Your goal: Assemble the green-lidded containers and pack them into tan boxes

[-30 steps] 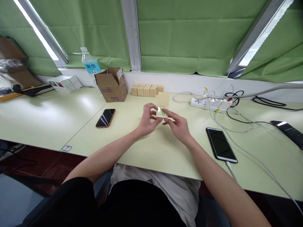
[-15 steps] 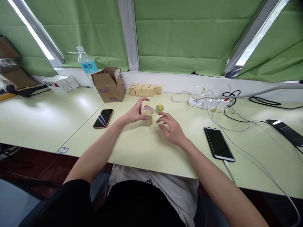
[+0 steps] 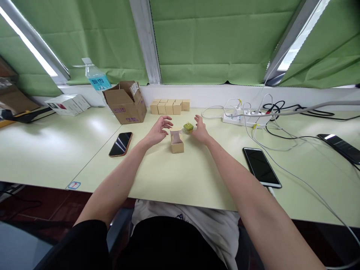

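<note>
A small kraft cardboard box (image 3: 177, 147) stands on the table with its top flaps up. Just left of it hovers my left hand (image 3: 158, 131), fingers curved and apart, holding nothing. Behind the box and slightly to its right is a small clear container with a green lid (image 3: 188, 127) and a light-coloured bit on top. My right hand (image 3: 200, 130) is at the container's right side, fingers spread; whether the thumb touches it I cannot tell.
Several closed kraft boxes (image 3: 169, 107) line the wall beside an open brown carton (image 3: 128, 103) and a plastic bottle (image 3: 97, 77). A phone (image 3: 120, 144) lies left, another phone (image 3: 261, 166) right on a cable. A power strip (image 3: 244, 119) with tangled cables sits at back right.
My left hand has let go of the small box, which now stands on the table with its flaps up. My right hand has moved forward to the green-lidded container.
</note>
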A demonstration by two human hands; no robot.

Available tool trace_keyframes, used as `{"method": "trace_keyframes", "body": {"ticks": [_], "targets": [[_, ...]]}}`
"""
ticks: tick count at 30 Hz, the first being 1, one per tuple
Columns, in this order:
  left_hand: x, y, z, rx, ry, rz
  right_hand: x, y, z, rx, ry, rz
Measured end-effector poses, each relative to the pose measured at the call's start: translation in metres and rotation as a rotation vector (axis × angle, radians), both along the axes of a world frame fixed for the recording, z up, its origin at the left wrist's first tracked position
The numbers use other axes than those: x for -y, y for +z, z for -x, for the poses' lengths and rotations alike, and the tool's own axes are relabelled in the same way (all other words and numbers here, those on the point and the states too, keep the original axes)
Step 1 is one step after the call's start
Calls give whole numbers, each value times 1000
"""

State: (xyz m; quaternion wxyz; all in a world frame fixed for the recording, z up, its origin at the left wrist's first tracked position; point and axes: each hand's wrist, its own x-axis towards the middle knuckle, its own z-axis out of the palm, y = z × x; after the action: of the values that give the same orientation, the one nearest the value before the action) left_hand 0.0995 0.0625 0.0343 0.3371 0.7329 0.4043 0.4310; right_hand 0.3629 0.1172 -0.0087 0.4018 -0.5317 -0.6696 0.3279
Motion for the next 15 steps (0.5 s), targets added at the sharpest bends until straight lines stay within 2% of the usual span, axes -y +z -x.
{"method": "trace_keyframes", "body": {"ticks": [2, 4, 7, 12, 15], "targets": [[3, 5, 5, -66, 50, 30, -8, 1, 5, 20, 26, 3], [12, 12, 7, -175, 41, 41, -10, 3, 8, 46, 21, 13], [27, 17, 0, -301, 24, 25, -1, 9, 6, 90, -6, 15], [46, 12, -32, -333, 37, 6, 48, 28, -18, 79, -50, -81], [55, 5, -55, -264, 22, 29, 92, 43, -30, -157, -10, -277]]}}
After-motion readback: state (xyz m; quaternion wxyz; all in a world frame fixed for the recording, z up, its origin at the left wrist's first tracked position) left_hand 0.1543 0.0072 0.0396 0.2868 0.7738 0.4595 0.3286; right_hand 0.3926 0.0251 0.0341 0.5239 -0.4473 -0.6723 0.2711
